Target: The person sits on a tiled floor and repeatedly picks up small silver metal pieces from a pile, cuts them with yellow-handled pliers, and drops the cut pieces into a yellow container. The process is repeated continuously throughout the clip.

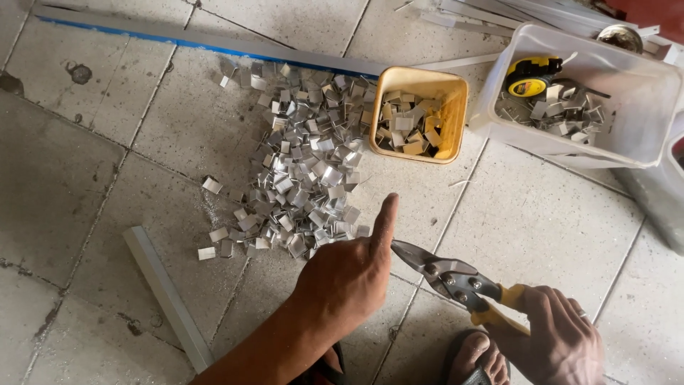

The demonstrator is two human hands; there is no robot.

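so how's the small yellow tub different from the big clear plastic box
The small yellow tub is opaque and nearly square, while the big clear plastic box is see-through, larger and longer. The yellow tub holds only cut metal pieces; the clear box also holds a yellow and black tape measure. Both stand open on the tiled floor.

The tin snips (456, 281) have grey steel blades and yellow handles. They lie nearly level above the tiled floor, blade tips pointing left, blades closed or nearly so. The blade tip sits just beside the pile of small cut metal pieces (303, 160), scattered flat and silvery.
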